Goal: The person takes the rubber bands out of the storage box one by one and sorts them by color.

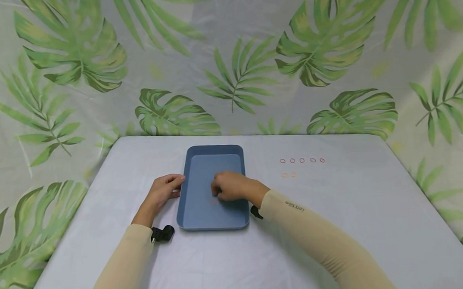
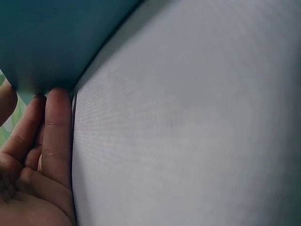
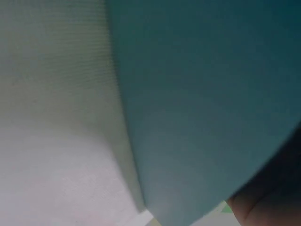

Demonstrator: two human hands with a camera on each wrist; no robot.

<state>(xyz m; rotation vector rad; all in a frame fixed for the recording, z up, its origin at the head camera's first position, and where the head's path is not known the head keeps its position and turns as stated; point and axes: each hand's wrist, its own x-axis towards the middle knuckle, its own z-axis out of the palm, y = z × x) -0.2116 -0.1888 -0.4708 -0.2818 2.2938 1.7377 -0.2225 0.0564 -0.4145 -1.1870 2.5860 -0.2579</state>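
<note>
A blue rectangular tray (image 1: 197, 215) lies on the white-covered table. At its left side, my left hand (image 1: 163, 191) holds the wall, thumb at the rim and fingers against the outside. In the left wrist view, the fingers (image 2: 58, 127) of that hand run up to the tray wall (image 2: 51, 42). My right hand (image 1: 231, 186) reaches into the tray over the right rim, fingers bent down toward the floor. Faint pinkish small rings (image 1: 213, 201) lie just below its fingertips. I cannot tell whether the fingertips pinch one.
To the right of the tray, several small red rings (image 1: 302, 160) form a row on the table (image 1: 335, 200). Two orange rings (image 1: 293, 175) lie in front of them. A leaf-patterned cloth (image 1: 241, 14) hangs behind the table's far edge.
</note>
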